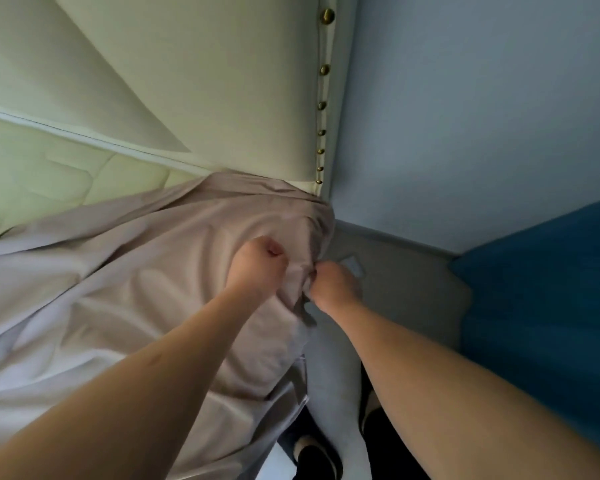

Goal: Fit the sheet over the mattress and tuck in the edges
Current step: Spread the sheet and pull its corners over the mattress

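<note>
Head view: nearest, both forearms are cut off by the lower edge. The sheet [136, 289] is bunched in the fisted left hand [257, 263] and pinched by the right hand [333, 284], whose fingertips are hidden in folds. Beyond, the mattress [49, 168] corner is covered; bare quilting is seen below the headboard [222, 81].

A single wide-angle view looks from the person's head steeply down and forward, close over the head corner of the bed. The mattress [49, 168] and headboard [222, 81] fill the upper left, the wall [465, 116] the right, and the floor [413, 289] lies below. Both forearms reach in from the bottom edge.
</note>
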A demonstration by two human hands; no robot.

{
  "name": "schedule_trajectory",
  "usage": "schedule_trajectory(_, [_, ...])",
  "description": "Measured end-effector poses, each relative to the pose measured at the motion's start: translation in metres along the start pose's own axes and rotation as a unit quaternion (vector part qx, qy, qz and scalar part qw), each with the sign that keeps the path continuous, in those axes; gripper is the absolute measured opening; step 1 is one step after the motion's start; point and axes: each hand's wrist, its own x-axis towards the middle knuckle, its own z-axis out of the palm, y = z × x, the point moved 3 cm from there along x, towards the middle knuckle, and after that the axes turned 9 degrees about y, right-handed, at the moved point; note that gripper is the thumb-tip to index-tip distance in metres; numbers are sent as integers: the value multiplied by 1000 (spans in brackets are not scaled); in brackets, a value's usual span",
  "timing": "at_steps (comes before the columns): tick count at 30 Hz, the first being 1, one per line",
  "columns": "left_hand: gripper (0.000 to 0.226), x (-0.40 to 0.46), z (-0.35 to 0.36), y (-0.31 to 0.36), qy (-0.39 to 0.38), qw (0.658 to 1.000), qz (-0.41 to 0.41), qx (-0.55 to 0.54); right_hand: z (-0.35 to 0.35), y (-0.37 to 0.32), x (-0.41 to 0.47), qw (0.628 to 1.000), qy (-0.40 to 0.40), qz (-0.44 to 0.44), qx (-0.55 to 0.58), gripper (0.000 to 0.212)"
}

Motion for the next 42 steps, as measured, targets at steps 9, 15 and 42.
schedule_trajectory(9, [24,21,-13,25,-22,989,-106,-104,-59,12,30,998,4,3,-56,29])
schedule_trajectory(15, [20,42,-61,14,63,982,-145,-101,-82,-111,35,974,57,-219,-23,17])
schedule_trajectory(42, [17,188,-206,-77,152,983,16,100,-3,-274,64,953,24,-300,-24,94])
